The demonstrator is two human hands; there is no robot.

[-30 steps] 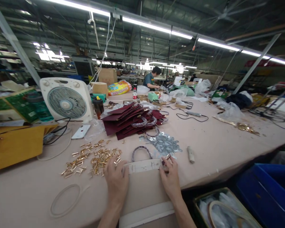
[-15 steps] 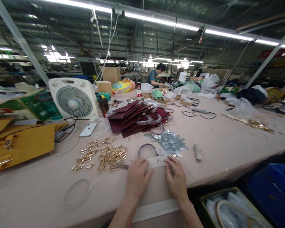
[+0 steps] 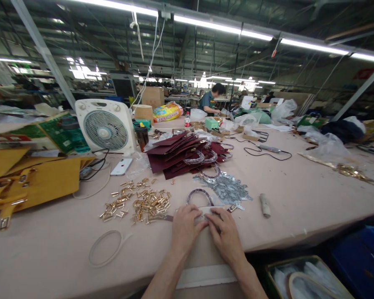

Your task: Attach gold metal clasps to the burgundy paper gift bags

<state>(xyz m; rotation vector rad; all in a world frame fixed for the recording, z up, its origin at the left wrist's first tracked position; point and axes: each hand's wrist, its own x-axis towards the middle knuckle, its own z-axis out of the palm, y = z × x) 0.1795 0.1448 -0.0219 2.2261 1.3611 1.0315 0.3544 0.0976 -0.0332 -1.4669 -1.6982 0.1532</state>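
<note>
The left hand (image 3: pixel 186 227) and right hand (image 3: pixel 225 229) hide much of the beige panel (image 3: pixel 202 249) along its upper edge, while the yellow bag (image 3: pixel 54 178) well left of them and blue bin (image 3: pixel 350 261) to their right are cut off.

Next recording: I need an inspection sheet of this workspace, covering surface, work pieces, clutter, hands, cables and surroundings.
Surface: beige-covered table, loose parts scattered across it.
Work pieces: pale panel, dark curved handle beyond its far edge; gold fittings to the left, grey metal pieces farther back.
Clutter: white phone, box fan, piled maroon pieces.
Hands: left hand and right hand both on the panel, fingertips close together; what they cover is hidden.
Cables: black cord curled beside a pen-shaped tool.
Surroundings: co-worker across the table, blue bin lower right, strip lights overhead.
</note>
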